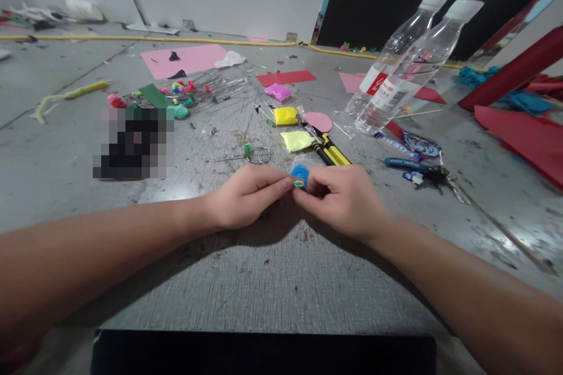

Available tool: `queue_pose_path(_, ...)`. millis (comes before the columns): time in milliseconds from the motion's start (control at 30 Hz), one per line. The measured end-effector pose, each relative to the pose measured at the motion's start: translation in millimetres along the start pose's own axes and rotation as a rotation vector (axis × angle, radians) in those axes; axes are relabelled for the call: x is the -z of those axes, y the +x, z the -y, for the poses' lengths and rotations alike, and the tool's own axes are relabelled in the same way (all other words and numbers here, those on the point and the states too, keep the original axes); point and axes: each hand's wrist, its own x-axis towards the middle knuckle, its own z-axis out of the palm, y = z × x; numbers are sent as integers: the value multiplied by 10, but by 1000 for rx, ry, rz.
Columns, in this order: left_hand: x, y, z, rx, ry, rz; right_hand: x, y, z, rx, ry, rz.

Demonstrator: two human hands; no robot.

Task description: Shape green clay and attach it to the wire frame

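Clock centred on where the hands are meeting, 12 = straight ahead. L hand (246, 194) is coming in from 9, R hand (341, 196) from 3, fingertips nearly touching. B/w them both are pinching a sm. green piece (299, 183), thumbs & fingers closing on it just above the grey tbl (246, 293); its exact shape is mostly hiding. Blue pkt (299, 172) is sitting at 12, just behind the green bit, right by the R fingers; can't tell if they're touching it.

Further out: pale-yellow pkt (297, 140) is lying at 12, w/ yellow pkt (285, 115) & purple pkt (278, 91) lining up beyond it, b/w 11 & 12. Black-&-yellow tool (338, 155) is lying at 1–2, near the R hand; pink disc (319, 122) is resting at approx 1. Wire loop (259, 155) w/ a green lump is lying at 10, near the L hand. Blurred-out black item (136, 143) is showing b/w 9 & 10, well apart. Pink sheet (185, 60) is lying far off b/w 10 & 11. 2 clear bottles w/ white caps (385, 102) are standing b/w 1 & 2, one partly covering the other. Bunch of keys/tags (417, 146) is lying at approx 2–3, well apart from the R hand.
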Motion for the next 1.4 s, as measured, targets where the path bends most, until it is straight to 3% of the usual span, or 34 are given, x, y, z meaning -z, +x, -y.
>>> queue_pose_path(100,-7,-5,-1,46,-146,-25,12,6,-12,-29,-35,-58)
queue_pose_path(200,-28,-2,23,64,-243,-103,15,13,-32,57,-85,-108)
queue_pose_path(433,-57,3,77,128,-283,-164,-16,-7,-28,205,-45,-72)
queue_pose_path(600,-51,-7,68,70,-216,-203,8,-52,21,220,8,-83)
queue_pose_path(800,-21,-20,44,29,35,-251,61,-11,63,111,177,-30)
queue_pose_path(1033,-64,-8,77,-37,-88,-263,-7,49,-29,39,190,-128)
queue_pose_path(1233,-76,-16,91,81,-125,-250,-15,28,-29,33,128,-167)
queue_pose_path(1400,-81,-25,80,150,-219,-299,-33,-3,16,173,102,-183)
